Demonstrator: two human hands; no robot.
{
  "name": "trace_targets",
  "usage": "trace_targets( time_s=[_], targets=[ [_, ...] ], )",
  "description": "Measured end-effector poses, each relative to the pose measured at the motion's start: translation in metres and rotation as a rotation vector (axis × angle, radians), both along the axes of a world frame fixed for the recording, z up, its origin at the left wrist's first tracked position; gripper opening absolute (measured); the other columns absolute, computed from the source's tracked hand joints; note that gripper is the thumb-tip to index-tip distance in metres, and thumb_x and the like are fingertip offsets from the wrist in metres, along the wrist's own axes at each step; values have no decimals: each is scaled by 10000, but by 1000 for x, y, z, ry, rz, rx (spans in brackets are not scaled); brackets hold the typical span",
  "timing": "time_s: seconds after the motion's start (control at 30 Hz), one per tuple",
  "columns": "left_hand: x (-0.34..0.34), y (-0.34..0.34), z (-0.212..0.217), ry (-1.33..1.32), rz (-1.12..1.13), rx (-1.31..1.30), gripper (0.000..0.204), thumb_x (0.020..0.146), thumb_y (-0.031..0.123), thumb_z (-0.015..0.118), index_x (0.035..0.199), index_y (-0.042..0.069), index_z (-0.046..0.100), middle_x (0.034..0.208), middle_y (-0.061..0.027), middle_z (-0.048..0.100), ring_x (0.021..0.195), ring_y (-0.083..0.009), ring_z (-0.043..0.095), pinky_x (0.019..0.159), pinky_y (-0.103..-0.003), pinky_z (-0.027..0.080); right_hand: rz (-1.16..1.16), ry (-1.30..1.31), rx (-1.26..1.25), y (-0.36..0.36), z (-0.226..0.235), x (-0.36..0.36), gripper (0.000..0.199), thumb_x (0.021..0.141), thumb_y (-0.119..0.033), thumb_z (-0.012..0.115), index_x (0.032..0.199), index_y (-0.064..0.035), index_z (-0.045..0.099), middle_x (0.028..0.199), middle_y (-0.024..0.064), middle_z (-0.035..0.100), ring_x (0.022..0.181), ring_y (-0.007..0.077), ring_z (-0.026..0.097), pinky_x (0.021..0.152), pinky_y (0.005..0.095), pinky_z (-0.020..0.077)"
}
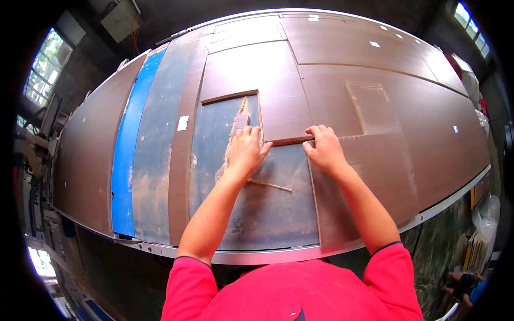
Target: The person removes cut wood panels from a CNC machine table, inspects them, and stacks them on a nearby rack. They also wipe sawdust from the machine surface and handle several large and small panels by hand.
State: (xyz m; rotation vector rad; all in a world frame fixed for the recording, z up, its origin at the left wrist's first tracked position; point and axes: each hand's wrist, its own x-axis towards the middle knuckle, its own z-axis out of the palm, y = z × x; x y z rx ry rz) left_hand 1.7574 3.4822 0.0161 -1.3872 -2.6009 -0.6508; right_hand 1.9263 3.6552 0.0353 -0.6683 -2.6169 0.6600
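Brown laminate panel [278, 101] lies flat at frame centre, its long axis running from the lower centre toward the upper edge. Its near edge faces the person. The left hand [245, 151] rests palm-down at the panel's lower left corner, fingers spread flat, gripping nothing. The right hand [323, 148] presses curled fingers on the panel's near edge, closed around nothing. A thin wood strip [269, 185] lies on the worn surface [155, 160] below the hands. A blue band [128, 150] runs along the left.

Brown panels [332, 85] and sawdust [234, 134] cover the long worktable [155, 150].
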Motion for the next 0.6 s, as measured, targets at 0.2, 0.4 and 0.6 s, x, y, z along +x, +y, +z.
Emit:
trace_targets(
  time_s=[0.2, 0.4, 0.6],
  targets=[
    [-28, 34, 3, 102, -171, -107, 710, 755, 447, 795, 1323, 93, 557, 1298, -111, 534, 1261, -304, 460, 1103, -447, 333, -53, -5, 14, 14, -6, 5, 339, 828, -188, 654, 1131, -42, 615, 1150, 153, 620, 1114, 342, 543, 978, 443, 438],
    [-50, 30, -5, 264, -387, -124, 542, 770, 458, 770, 1184, 131, 643, 1209, -48, 584, 1189, -242, 508, 1074, -414, 327, -104, 20, 4, 18, -14, 15, 341, 821, -173, 668, 1130, -38, 613, 1121, 151, 632, 1100, 342, 554, 975, 433, 432],
    [-61, 38, 18, 370, -409, 15, 413, 826, 430, 728, 1108, 139, 654, 1151, -30, 598, 1128, -219, 530, 1052, -392, 326, -170, 140, -93, 14, -16, 12, 356, 831, -171, 656, 1153, -29, 595, 1142, 156, 629, 1092, 331, 559, 977, 433, 431]
  ],
)
